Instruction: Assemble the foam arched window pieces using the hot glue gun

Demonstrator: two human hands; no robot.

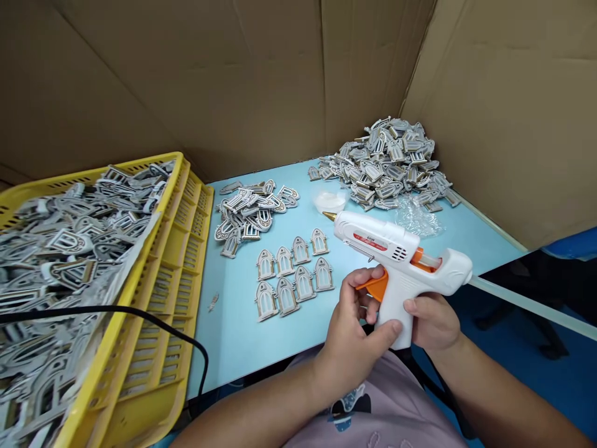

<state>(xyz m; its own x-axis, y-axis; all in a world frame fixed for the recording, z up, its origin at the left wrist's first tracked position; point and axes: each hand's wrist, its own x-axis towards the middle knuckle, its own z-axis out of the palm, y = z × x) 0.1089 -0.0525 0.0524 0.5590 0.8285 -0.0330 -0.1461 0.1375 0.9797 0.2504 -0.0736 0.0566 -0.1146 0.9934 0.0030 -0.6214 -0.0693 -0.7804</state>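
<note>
A white hot glue gun [396,292] with an orange trigger is held up over the table's front edge, its brass nozzle pointing to the far left. My left hand [357,317] is closed round the trigger side of the handle. From the right, my right hand [433,320] grips the same handle, thumb on its back; most of its fingers are hidden. A long translucent glue stick [532,305] sticks out behind the gun. Left of it, several small arched window-shaped pieces [286,295] lie face up in two rows on the pale blue table [233,354].
A yellow crate [181,274] full of similar pieces stands at the left, a black cable [140,316] crossing it. A small pile [252,211] and a large heap [387,162] lie farther back. Near the heap are a small clear cup [330,200] and clear glue bits [418,216]. Cardboard walls [261,81] enclose the table.
</note>
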